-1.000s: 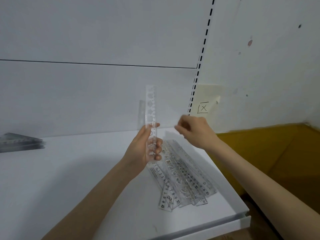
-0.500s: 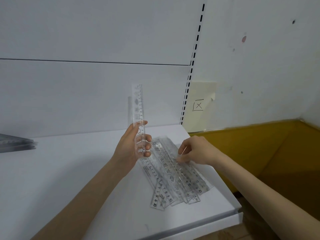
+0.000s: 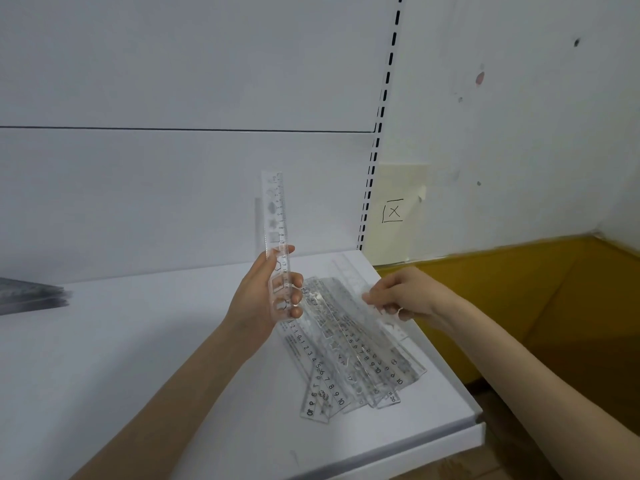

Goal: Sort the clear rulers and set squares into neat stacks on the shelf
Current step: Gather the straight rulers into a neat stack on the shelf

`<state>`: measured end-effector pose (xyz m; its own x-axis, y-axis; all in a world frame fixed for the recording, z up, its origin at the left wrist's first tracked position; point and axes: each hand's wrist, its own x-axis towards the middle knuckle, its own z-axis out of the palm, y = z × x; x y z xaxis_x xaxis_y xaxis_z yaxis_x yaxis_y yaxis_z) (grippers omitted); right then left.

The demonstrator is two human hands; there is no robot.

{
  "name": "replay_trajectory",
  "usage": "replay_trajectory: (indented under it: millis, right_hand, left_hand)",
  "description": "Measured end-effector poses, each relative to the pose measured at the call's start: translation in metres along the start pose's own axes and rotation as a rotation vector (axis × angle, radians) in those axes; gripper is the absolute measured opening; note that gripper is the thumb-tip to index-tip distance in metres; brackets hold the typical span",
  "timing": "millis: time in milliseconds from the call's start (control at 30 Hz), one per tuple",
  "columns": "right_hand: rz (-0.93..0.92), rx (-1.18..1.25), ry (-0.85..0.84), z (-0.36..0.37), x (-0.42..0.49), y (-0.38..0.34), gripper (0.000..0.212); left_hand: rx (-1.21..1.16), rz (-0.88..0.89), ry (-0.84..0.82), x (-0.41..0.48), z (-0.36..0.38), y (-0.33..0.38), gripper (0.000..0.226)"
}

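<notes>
Grip: left hand [image 3: 266, 296] clasps upright ruler [image 3: 276, 216] | right hand [image 3: 405, 296] (now raised) seemingly pinches pile ruler [image 3: 346, 303]

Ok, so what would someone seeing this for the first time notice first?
Most likely the clear ruler held upright in the left hand, just above the white shelf. Next, the messy fan of clear rulers lying near the shelf's right front corner, where the right hand seems to pinch the top ruler. A paper note with a boxed X is stuck to the wall behind.
</notes>
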<state>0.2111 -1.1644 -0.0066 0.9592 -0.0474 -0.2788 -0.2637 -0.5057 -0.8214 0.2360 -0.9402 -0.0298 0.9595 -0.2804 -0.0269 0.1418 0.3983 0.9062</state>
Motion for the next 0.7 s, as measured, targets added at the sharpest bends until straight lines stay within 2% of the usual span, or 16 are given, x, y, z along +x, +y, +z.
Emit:
replay_trajectory:
  millis: [67, 167, 367, 633, 700]
  right_hand:
    - [-0.08, 0.236, 0.002, -0.004, -0.009, -0.007, 0.019]
    - [-0.242, 0.397, -0.005, -0.004, -0.024, -0.028, 0.018]
    - [-0.394, 0.416, 0.022, 0.004, -0.042, -0.057, 0.017]
    - [-0.425, 0.415, 0.028, 0.013, -0.048, -0.062, 0.022]
    - [-0.413, 0.405, 0.017, 0.015, -0.048, -0.061, 0.017]
  left_hand:
    - [-0.02, -0.001, -0.013, 0.0, 0.001, 0.001, 0.026]
    - [-0.041, -0.003, -0.023, -0.001, 0.001, 0.002, 0.026]
    - [-0.055, -0.005, -0.018, -0.002, 0.002, 0.003, 0.025]
    - [-0.047, -0.004, -0.015, -0.005, 0.002, 0.004, 0.026]
    - [-0.044, -0.007, -0.017, -0.006, 0.003, 0.004, 0.027]
